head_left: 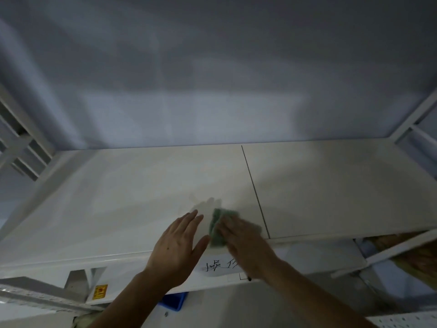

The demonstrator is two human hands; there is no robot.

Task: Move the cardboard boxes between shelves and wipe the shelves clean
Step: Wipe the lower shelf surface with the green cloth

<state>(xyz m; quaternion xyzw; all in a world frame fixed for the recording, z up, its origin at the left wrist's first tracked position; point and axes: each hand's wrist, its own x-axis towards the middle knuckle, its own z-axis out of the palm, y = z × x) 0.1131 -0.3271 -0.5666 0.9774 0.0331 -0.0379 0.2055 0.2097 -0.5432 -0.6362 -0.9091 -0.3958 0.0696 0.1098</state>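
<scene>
A white metal shelf [132,190] fills the middle of the head view, with a thin seam running front to back right of centre. My left hand [176,245] lies flat near the shelf's front edge, fingers straight and held together. My right hand [243,240] is blurred and presses a green cloth [218,227] onto the shelf just left of the seam; the cloth shows at the hand's left side. No cardboard box stands on this shelf.
White upright frames rise at the left [21,147] and right [411,121] ends. A grey wall stands behind. A handwritten paper label [220,266] sticks to the front rail. A blue bin [173,303] and brown cardboard [416,256] sit lower down.
</scene>
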